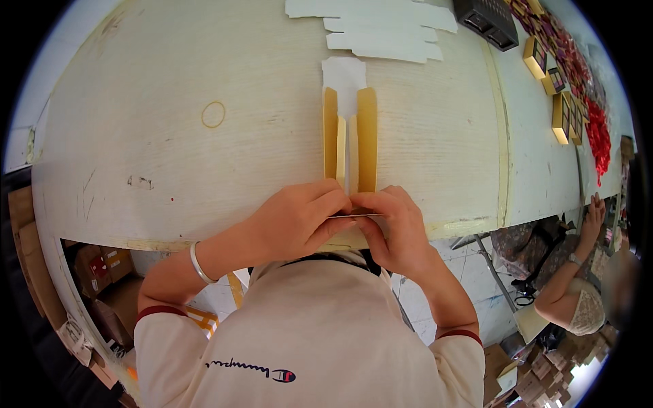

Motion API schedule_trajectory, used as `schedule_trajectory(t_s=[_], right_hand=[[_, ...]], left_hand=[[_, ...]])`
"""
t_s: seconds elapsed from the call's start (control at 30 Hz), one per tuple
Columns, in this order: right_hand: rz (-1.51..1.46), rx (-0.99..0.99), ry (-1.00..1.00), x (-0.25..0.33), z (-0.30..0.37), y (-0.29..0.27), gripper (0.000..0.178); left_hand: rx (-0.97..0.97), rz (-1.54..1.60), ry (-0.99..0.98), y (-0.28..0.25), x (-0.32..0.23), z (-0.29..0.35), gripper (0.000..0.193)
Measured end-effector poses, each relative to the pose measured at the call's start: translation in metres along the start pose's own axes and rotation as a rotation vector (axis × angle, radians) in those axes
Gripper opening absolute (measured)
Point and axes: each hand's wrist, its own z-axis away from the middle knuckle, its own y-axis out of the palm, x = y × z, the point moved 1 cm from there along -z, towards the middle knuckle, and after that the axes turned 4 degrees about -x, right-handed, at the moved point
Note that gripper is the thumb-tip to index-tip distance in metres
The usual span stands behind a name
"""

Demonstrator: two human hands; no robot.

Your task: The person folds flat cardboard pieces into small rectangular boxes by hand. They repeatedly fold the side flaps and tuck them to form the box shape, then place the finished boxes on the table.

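Observation:
A gold card box blank (367, 139) with a white inner side lies lengthwise on the table in front of me. Its long side walls stand folded up, with narrower strips between them. At its near end, by the table's edge, my left hand (292, 214) pinches the card from the left, thumb and fingers pressed together. My right hand (400, 228) grips the same end from the right, thumb below and fingers above. A thin dark edge of the card shows between both hands. The fingers hide most of this near end.
Flat white card blanks (384, 32) lie overlapping at the far side. A yellow rubber band (213, 103) rests on the left of the table. At the far right are a dark box (486, 24), small gold boxes (561, 117) and red material (598, 139). Another person's hand (594, 214) touches the right edge.

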Motion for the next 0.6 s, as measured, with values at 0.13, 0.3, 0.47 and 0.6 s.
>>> schedule_trajectory(t_s=[0.13, 0.3, 0.47, 0.6], right_hand=[[-0.066, -0.099, -0.026, 0.001, -0.008, -0.002, 0.036], [-0.003, -0.03, 0.012, 0.001, -0.006, -0.003, 0.033], [0.133, -0.112, 0.01, 0.003, -0.001, 0.005, 0.033], [0.426, -0.131, -0.181, 0.001, 0.0, 0.007, 0.033]], left_hand=[[-0.088, 0.125, -0.109, 0.003, -0.001, 0.004, 0.012], [-0.101, 0.231, -0.363, -0.001, -0.013, -0.004, 0.008], [-0.323, -0.016, -0.074, 0.01, -0.006, -0.001, 0.017], [-0.29, -0.455, 0.215, 0.011, -0.001, 0.006, 0.026]])
